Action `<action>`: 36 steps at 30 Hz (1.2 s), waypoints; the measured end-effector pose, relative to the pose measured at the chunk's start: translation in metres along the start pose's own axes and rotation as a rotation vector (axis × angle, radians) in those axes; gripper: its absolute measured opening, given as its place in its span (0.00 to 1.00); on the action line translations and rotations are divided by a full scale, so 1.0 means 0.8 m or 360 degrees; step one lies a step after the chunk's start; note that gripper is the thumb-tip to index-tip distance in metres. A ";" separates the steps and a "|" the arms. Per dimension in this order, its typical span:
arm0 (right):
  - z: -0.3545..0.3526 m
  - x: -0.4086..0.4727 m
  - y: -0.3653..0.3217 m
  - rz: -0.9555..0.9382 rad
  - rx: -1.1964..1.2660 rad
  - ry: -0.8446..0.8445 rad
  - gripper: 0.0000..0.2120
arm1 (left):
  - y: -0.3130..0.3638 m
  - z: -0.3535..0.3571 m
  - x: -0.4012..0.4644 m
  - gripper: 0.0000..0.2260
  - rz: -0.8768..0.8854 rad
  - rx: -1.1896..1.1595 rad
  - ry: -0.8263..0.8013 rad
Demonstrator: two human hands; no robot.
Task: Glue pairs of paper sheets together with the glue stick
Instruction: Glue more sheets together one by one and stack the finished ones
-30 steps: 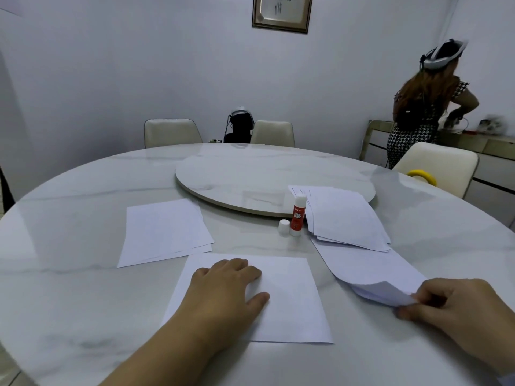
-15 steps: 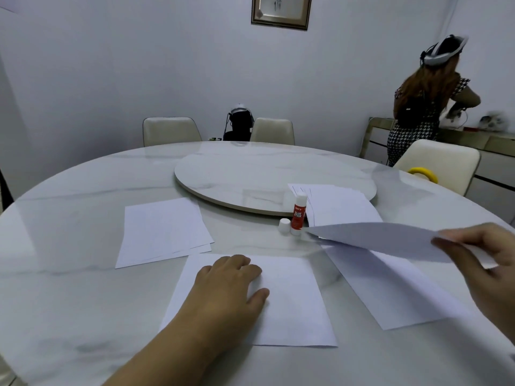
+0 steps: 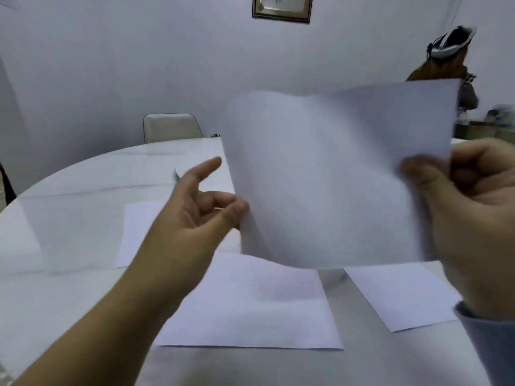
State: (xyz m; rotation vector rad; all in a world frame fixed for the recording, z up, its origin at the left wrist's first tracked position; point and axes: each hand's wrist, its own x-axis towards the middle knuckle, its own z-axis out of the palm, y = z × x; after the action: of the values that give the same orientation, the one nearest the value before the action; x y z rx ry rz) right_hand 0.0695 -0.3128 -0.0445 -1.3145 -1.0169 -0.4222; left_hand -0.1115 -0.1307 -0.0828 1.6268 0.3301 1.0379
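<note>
My right hand [image 3: 471, 218] pinches the right edge of a white paper sheet [image 3: 328, 179] and holds it upright in the air in front of me. My left hand [image 3: 195, 215] is raised off the table with fingers spread, its fingertips at the sheet's left edge. A second white sheet [image 3: 256, 305] lies flat on the marble table [image 3: 64, 218] below. The raised sheet hides the glue stick and the far paper pile.
Another sheet [image 3: 404, 296] lies at the right and a small stack of sheets [image 3: 139, 232] at the left behind my left arm. A cream chair [image 3: 171, 126] stands beyond the table. A person [image 3: 448, 59] stands at the far right by a sideboard.
My right hand has lifted the sheet from low on the right up to face height in the middle. My left hand has left the flat sheet and risen to the lifted sheet's left edge.
</note>
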 end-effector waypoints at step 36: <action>0.060 -0.079 0.079 0.1178 -0.0392 -0.0926 0.07 | -0.069 -0.090 -0.034 0.05 -0.0468 0.1046 -0.0201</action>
State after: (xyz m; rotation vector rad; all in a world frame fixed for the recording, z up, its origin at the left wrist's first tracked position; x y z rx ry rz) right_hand 0.0667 -0.2698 -0.1358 -1.9806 -0.8681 0.4383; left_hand -0.1659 -0.0842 -0.1450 2.1291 0.8636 0.6231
